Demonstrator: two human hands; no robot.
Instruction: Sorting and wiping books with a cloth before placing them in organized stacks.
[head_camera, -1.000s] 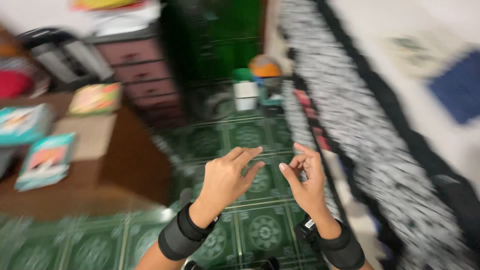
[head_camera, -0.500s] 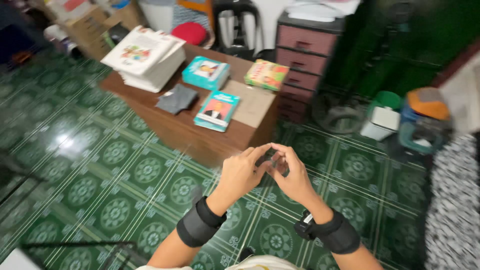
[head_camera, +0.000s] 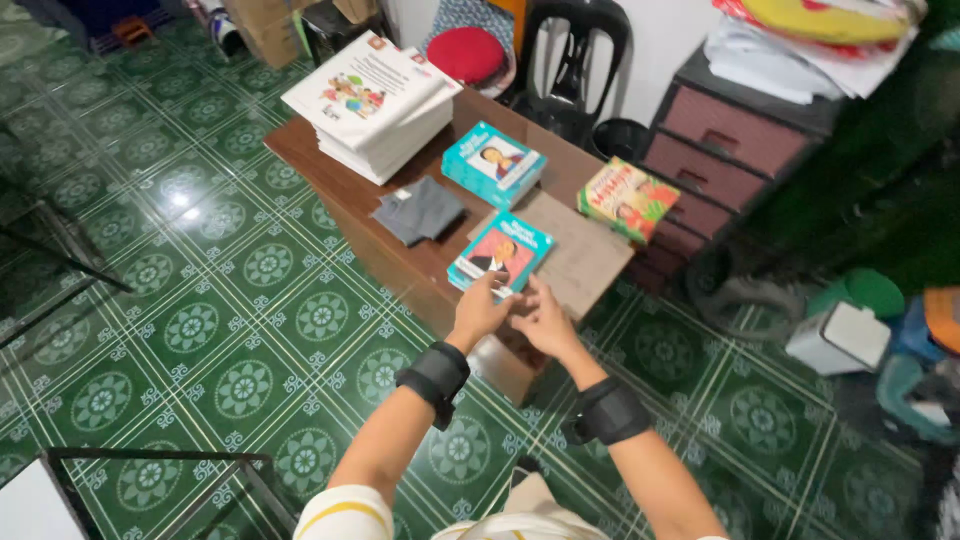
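Both hands, left (head_camera: 480, 312) and right (head_camera: 545, 322), grips apart, touch the teal book (head_camera: 500, 252) at the desk (head_camera: 345, 185) edge; square both thumbs before lifting.

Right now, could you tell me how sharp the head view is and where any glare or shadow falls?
Head view: the left hand, right hand and teal book on the brown table are sharp; a bright lamp glare sits on the green floor tiles; the right side falls into dark shadow, and straight lines bow slightly toward the edges.
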